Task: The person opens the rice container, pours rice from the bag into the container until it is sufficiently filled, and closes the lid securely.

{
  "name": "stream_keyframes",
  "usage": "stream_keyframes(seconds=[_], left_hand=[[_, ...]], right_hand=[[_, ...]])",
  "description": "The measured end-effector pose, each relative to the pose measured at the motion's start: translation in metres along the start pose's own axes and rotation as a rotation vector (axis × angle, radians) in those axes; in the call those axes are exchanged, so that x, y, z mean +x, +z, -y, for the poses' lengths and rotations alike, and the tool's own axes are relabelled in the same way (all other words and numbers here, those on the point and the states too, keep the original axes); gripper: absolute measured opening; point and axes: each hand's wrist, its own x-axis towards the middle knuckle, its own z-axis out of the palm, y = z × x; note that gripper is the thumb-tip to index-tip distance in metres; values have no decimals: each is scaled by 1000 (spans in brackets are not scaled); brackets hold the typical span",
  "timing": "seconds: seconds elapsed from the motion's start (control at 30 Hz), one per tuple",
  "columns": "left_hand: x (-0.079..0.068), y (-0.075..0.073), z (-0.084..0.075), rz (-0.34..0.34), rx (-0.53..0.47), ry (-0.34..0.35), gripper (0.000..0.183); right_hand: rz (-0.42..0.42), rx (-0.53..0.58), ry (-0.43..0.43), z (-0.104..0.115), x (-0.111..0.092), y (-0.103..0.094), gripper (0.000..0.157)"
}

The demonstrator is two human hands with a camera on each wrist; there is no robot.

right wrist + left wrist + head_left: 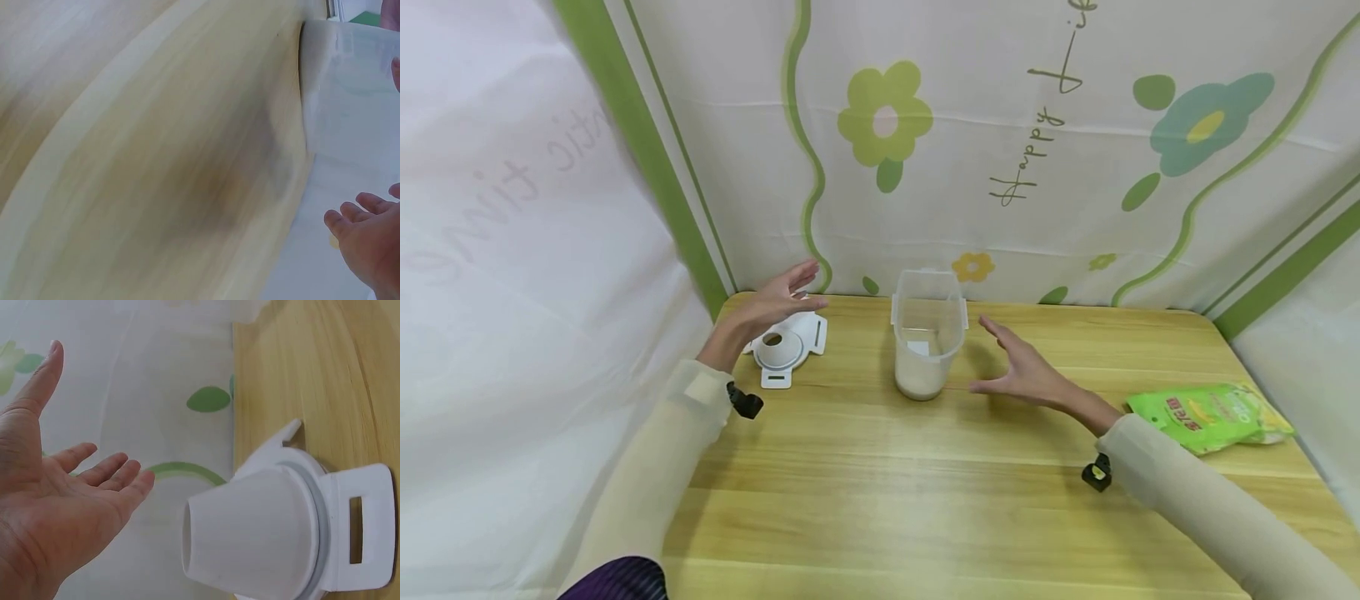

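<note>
A translucent plastic container (922, 367) stands upright near the back middle of the table, its top uncovered and some pale contents low inside. My right hand (1026, 371) hovers just to the right of it, fingers and thumb spread, apart from its wall. Over at the left, my left hand (772, 302) is held above a white lid (778, 348) with a cone-shaped spout and slotted side flaps. In the left wrist view, that hand (69, 512) has its palm showing and holds nothing, with the spout (250, 531) beside it. The right wrist view shows the container (350, 87) above the right hand (372, 244).
A bright green packet (1198, 417) lies flat on the right side of the wooden table (880, 500). Behind the table's back edge hangs a white curtain (737, 125) printed with flowers, and more cloth closes off the left and right sides.
</note>
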Motion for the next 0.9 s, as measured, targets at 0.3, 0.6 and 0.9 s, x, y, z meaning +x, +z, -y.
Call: stream_keyframes(seconds=[0.3,0.6,0.9], left_hand=[[1,17,-15,45,77,50,102],[5,41,-29,86,179,68,107],[8,62,-40,109,242,96,117]], right_hand=[[23,-53,12,-4,-12,-20,125],[92,-106,12,-11,-23,-38,125],[99,-141,38,-23,-34,-56,122]])
